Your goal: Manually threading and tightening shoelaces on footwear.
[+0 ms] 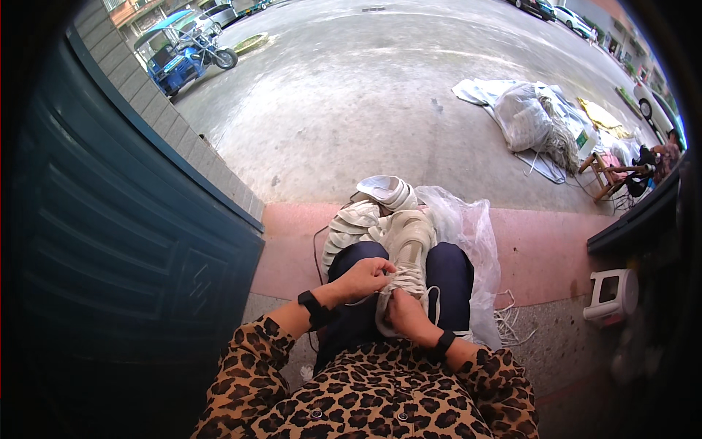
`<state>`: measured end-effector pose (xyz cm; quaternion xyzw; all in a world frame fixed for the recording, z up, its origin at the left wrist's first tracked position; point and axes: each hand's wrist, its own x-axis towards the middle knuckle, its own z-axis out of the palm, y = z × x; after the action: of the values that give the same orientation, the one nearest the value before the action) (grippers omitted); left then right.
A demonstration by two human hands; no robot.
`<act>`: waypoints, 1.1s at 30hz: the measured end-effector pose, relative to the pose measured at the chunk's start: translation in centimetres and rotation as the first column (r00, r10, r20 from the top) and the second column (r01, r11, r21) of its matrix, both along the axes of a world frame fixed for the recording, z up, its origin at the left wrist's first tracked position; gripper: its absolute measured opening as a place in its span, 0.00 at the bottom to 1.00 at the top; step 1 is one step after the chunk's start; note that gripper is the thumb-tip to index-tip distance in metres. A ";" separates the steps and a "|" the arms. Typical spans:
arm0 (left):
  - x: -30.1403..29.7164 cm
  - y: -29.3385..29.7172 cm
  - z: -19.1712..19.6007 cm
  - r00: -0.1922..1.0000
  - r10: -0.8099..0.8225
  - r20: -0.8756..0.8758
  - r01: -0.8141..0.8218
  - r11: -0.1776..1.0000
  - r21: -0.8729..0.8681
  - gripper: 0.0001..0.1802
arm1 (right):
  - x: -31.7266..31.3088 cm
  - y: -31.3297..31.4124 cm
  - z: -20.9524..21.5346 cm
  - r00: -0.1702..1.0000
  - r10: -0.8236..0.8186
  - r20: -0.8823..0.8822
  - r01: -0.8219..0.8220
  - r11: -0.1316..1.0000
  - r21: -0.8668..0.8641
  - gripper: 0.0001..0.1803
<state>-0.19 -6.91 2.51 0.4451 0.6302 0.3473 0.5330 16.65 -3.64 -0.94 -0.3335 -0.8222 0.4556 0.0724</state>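
A cream shoe upper (pixel 408 252) lies lengthwise between my knees, with a white lace (pixel 411 282) crossing its eyelet rows. A loose loop of lace hangs on its right side. My left hand (pixel 363 281) is at the left edge of the lacing, its fingers pinched together; what they hold is too small to tell. Just below, my right hand (pixel 408 314) grips the near end of the upper, its fingertips partly hidden by the lacing. Beyond my left knee are more cream uppers (pixel 352 228), stacked in a row, with a rounded white one (pixel 387 192) at the far end.
A clear plastic bag (pixel 475 249) spreads beside my right knee, with loose white laces (pixel 514 322) on the floor. A white stool (pixel 613 296) stands at right. A dark door (pixel 139 241) borders the left. Outside are bundled sacks (pixel 523 117) and a blue three-wheeler (pixel 179 62).
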 end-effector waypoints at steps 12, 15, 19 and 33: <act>1.2 0.1 0.9 0.943 0.184 0.278 -0.146 0.978 -0.152 0.16 | 5.9 4.7 16.8 0.729 -0.574 -0.373 -0.132 0.417 -0.899 0.08; 1.6 0.3 0.4 0.950 0.166 0.264 -0.111 0.971 -0.210 0.15 | 7.7 5.9 24.0 0.606 -0.597 -0.526 -0.371 0.373 -0.850 0.08; 2.6 0.3 -1.1 0.970 0.217 0.111 -0.207 0.974 -0.097 0.13 | 9.1 5.0 25.8 0.610 -0.537 -0.583 -0.548 0.245 -0.800 0.11; 3.9 2.6 3.7 0.955 -0.199 0.219 0.178 0.977 0.114 0.13 | 5.3 4.4 26.0 0.521 -0.113 -0.846 -0.775 0.352 -0.525 0.09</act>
<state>3.74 -4.32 6.24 0.4845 0.5023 0.3729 0.6115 21.90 0.72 25.07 0.1179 -0.3882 0.9057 0.1230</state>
